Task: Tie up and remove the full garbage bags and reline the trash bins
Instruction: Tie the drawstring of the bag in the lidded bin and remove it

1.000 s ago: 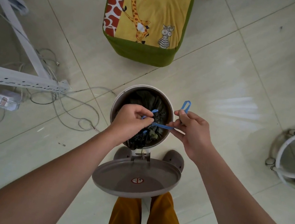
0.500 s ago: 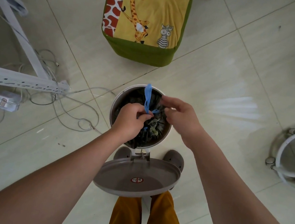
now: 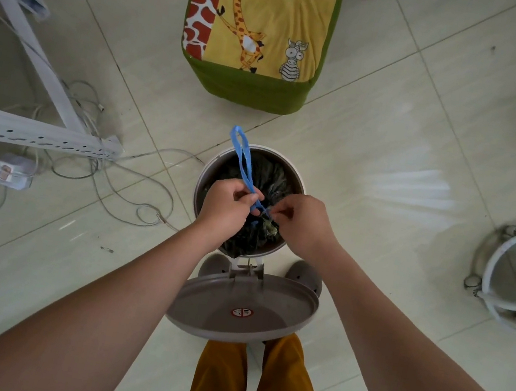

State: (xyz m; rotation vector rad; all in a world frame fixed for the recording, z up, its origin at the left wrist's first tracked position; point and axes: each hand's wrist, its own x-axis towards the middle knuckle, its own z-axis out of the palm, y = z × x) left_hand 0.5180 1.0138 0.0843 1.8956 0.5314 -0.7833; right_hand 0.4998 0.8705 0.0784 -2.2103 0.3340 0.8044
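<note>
Since a moment ago the blue drawstring loop has swung left, pinched by left hand and right hand; garbage bag half-tied, unremoved from the bin, relining undone.

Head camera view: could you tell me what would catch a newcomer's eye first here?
Probably the bright blue drawstring, pinched by the left hand and right hand over the dark garbage bag in the round bin at centre. Next, the yellow giraffe cushion on the floor beyond it.
</note>
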